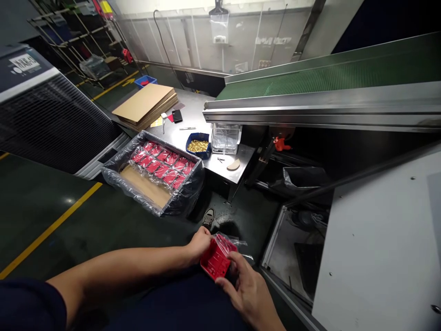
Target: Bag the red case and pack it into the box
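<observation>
A red plastic part (215,259), shaped like a shallow open shell with ribs inside, is held low in front of me. Clear plastic film (225,243), apparently a bag, covers its upper end. My left hand (200,243) is closed at the upper left corner, pinching where the film meets the part; its fingertips are partly hidden. Around the lower right side, my right hand (246,285) grips the part, with the thumb at the bottom edge and the index finger on the right edge. The other right fingers are hidden behind it.
Ahead stands a plastic-lined crate (158,207) with rows of bagged red parts on cardboard. The metal table (186,110) holds stacked cardboard sheets (146,103), a blue bin of brass-coloured pieces (199,146) and a clear container (225,138). A green conveyor (310,76) slopes up rightward; a white machine panel (382,243) flanks me.
</observation>
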Tool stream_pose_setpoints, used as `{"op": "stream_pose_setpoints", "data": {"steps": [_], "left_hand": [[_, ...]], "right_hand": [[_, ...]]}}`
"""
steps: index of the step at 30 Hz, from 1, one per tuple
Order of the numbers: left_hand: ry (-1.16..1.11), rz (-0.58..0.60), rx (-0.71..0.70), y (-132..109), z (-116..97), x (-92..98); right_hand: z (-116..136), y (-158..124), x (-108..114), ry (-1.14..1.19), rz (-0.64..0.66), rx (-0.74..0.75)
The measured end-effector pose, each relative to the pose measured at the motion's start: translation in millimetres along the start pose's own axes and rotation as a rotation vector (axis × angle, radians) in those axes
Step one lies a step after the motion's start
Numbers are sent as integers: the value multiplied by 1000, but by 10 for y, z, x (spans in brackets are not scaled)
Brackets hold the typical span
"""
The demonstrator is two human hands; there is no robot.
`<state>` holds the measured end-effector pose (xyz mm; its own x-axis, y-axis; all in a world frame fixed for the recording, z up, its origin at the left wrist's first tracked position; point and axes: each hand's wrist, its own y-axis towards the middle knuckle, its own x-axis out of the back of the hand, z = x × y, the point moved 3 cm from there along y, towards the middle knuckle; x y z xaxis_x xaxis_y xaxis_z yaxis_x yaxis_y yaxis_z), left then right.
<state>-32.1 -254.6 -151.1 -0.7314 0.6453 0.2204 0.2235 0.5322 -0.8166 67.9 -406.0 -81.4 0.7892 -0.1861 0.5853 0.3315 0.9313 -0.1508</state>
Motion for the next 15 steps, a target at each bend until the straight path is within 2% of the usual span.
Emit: {"op": "stream_pose_setpoints", "data": {"steps": [3,5,10,12,15], "left_hand": [[71,6,-69,18,-132,-14],[121,56,-144,-10,-277,-13],[235,59,-562,-312,-648,82],[250,142,-676,-487,-692,114],[193,317,-695,-664,-648,161]], "right_hand": [[-70,-6,-38,-148,-55,64],[-145,8,-43,-161,-84,6],[-307,123,58,126,-177,-155],[-345,181,127,211,-263,-152],[-385,230,178,249,-351,-98]]}}
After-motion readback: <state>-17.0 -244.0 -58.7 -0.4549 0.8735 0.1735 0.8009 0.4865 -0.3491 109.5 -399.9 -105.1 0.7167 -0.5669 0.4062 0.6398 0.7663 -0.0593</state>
